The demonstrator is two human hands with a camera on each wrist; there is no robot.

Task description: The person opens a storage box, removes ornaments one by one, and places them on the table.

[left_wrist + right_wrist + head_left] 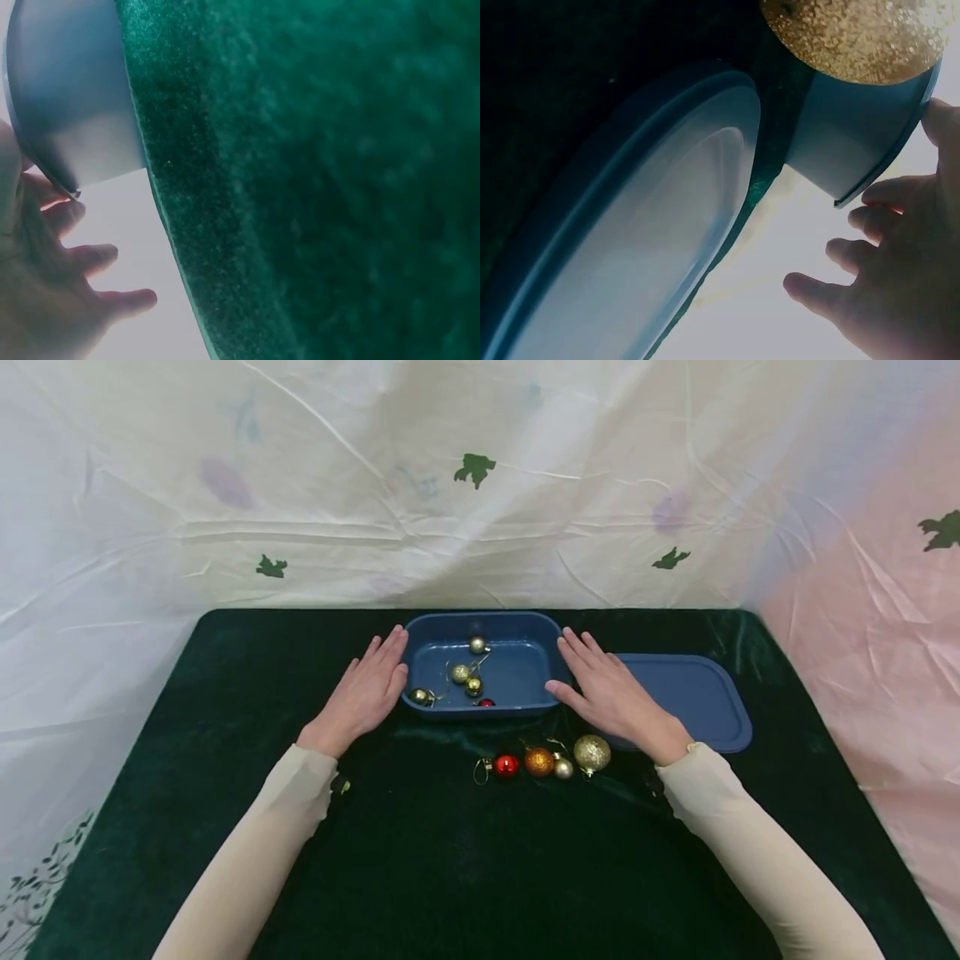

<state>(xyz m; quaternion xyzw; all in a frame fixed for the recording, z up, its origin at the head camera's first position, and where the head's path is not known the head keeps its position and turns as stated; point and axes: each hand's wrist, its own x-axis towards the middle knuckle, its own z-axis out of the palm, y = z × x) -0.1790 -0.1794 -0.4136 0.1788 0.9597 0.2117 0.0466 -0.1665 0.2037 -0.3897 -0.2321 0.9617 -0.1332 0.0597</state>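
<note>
A blue rectangular container (517, 672) stands at the table's back, holding several small gold and silver baubles (461, 673) and one red bauble partly hidden by the front wall. The left hand (365, 687), fingers straight, touches its left end; the left wrist view shows that hand (52, 262) beside the container wall (75, 97). At the right end lies the right hand (611, 693), fingers straight, thumb at the rim. In the right wrist view the right hand (892, 240) is spread by the container (847, 135).
A blue lid (693, 697) lies right of the container, partly under the right hand. In front sit a red bauble (506, 766), an orange one (539, 762), a small silver one (563, 767) and a larger gold glitter one (592, 753). Dark green cloth (465, 860) covers the table.
</note>
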